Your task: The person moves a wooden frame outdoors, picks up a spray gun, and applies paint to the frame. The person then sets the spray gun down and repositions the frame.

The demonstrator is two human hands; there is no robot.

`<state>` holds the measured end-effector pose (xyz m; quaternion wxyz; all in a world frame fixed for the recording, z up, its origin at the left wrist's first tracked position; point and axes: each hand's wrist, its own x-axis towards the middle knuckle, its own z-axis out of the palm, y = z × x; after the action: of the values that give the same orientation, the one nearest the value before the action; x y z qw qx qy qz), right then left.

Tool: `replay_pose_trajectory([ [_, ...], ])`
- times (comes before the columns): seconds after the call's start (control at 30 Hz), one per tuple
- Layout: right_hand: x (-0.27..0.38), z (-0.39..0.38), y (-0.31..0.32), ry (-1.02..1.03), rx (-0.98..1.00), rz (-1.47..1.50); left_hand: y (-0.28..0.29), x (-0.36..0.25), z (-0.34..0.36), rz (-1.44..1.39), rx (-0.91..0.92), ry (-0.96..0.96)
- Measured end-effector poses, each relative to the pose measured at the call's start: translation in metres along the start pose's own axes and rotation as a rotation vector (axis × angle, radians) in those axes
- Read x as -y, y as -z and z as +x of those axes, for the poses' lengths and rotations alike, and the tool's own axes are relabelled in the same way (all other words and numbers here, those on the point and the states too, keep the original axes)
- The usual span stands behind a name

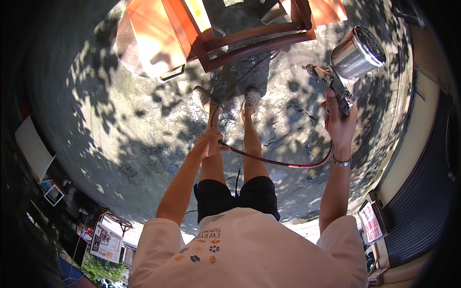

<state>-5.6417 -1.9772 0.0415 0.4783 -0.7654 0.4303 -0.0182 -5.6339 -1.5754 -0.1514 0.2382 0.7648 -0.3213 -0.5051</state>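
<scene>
My right hand is wrapped round the handle of a paint spray gun, held out to the right. A shiny metal paint cup with a dark top is joined to the gun. From below that hand a reddish air hose curves across to my left hand, whose fingers are closed round it in front of my legs. Beyond the left hand the hose runs up between my feet toward a reddish-brown wooden frame. Whether the trigger is pressed is hidden by my fingers.
An orange-brown panel stands by the frame at the far left, over a round pale surface. Concrete ground with cracks and leaf shadows lies around my feet. A corrugated dark shutter and a sign are on the right.
</scene>
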Motion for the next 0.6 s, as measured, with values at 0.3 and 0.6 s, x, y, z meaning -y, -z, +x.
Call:
replay_pose_trajectory([
  [0.3,0.110,-0.069,-0.113,0.155,0.460,0.106,0.044,0.055,-0.039,-0.105,0.383,0.168],
  [0.6,0.177,0.073,-0.111,0.173,-0.130,0.073,0.051,0.023,-0.064,-0.341,-0.166,-0.029],
])
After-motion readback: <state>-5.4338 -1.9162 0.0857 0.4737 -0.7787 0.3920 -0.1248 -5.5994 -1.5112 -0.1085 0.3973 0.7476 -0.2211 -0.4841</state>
